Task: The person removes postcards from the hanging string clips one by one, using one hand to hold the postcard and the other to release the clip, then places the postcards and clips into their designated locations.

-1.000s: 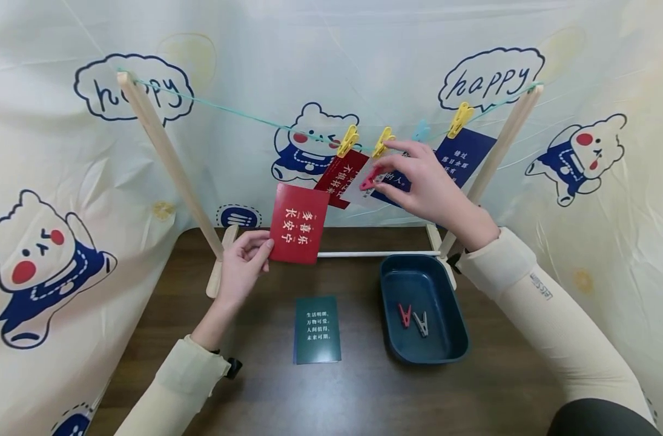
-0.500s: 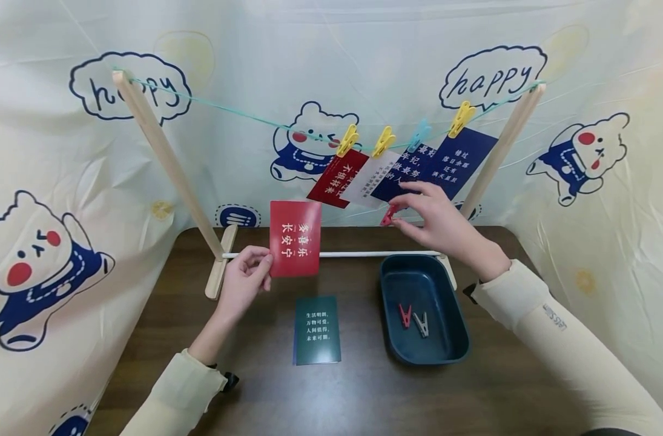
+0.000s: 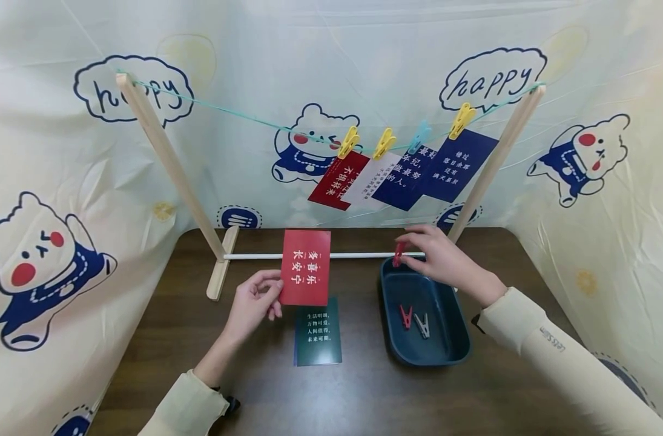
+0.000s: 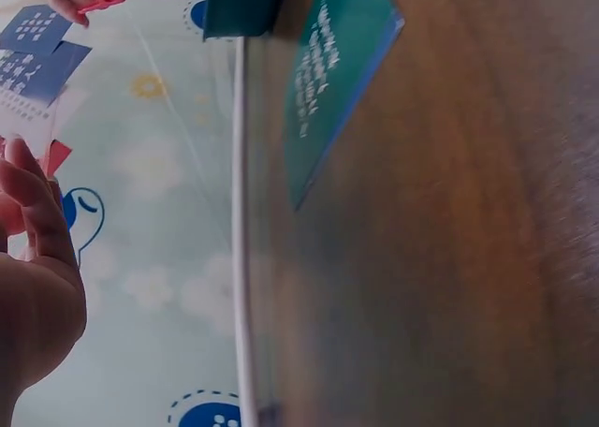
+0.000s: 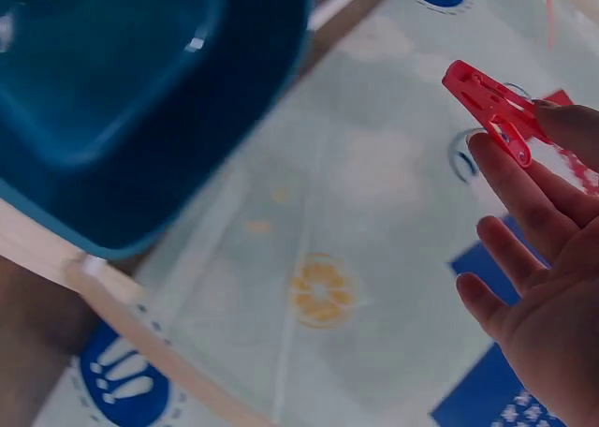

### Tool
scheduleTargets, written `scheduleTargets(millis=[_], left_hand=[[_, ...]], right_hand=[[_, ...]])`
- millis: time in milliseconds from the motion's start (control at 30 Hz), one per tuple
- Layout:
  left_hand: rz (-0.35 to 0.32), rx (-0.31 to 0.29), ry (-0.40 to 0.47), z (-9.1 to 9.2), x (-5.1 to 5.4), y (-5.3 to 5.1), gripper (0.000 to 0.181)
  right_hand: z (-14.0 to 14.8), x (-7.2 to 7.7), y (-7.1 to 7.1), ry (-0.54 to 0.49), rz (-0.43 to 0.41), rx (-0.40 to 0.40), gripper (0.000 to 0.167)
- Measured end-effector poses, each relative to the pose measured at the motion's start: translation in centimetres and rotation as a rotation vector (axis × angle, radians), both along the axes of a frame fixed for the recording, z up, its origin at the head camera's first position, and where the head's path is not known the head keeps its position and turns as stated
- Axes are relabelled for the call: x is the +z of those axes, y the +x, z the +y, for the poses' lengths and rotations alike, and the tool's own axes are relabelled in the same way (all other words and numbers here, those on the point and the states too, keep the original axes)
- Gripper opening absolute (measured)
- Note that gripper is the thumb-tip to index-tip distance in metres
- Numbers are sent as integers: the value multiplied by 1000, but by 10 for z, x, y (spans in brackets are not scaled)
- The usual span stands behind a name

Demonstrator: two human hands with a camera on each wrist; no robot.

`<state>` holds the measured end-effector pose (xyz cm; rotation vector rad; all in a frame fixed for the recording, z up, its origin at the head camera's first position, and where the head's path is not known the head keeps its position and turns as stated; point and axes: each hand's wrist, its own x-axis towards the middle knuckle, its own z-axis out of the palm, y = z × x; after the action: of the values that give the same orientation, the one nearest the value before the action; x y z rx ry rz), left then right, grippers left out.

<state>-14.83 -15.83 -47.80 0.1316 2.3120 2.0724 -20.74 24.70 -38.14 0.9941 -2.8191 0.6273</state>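
Observation:
A red card (image 3: pixel 306 266) with white writing is pinched at its left edge by my left hand (image 3: pixel 253 303), above the table and partly over a green card (image 3: pixel 318 339). My right hand (image 3: pixel 445 260) holds a red clothespin (image 3: pixel 398 254) between thumb and fingers, over the far edge of the dark blue bin (image 3: pixel 426 354). The right wrist view shows that clothespin (image 5: pixel 489 109) at the fingertips. Inside the bin lie another red clothespin (image 3: pixel 405 317) and a grey clothespin (image 3: pixel 421 326).
A green string (image 3: pixel 227 111) runs between two wooden posts (image 3: pixel 168 163). Yellow and blue clothespins hold several cards on it, among them a red card (image 3: pixel 339 180) and a dark blue card (image 3: pixel 458 166). A white rod (image 3: pixel 358 255) joins the stand's feet.
My right hand has come down from the hanging cards to the bin, still pinching the red clothespin. My left hand has lowered the red card and moved it slightly right.

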Motion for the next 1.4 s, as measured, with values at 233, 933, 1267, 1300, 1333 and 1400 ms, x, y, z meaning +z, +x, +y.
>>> scheduleTargets(millis=[233,933,1267,1300,1333,1400], left_hand=[[-80,-53,-15,4,-15,11,24],[-254,-120,-53,12,-59,28,20],[-249,-105,-197,22,-67,40,9],[-242,-101,-222,22,-67,41,7],[-234,-99,-243,22,-67,41,7],[-222,-100,-276,22,-67,42,6]], right_hand=[[12,-27,2,39,-148,-46,42],[28,-78,1,253,-291,-101,18],[25,-91,-1,333,-384,-104,15],[25,-92,-1,337,-394,-105,15],[25,-92,-1,341,-401,-106,15],[24,-93,-1,351,-413,-109,16]])
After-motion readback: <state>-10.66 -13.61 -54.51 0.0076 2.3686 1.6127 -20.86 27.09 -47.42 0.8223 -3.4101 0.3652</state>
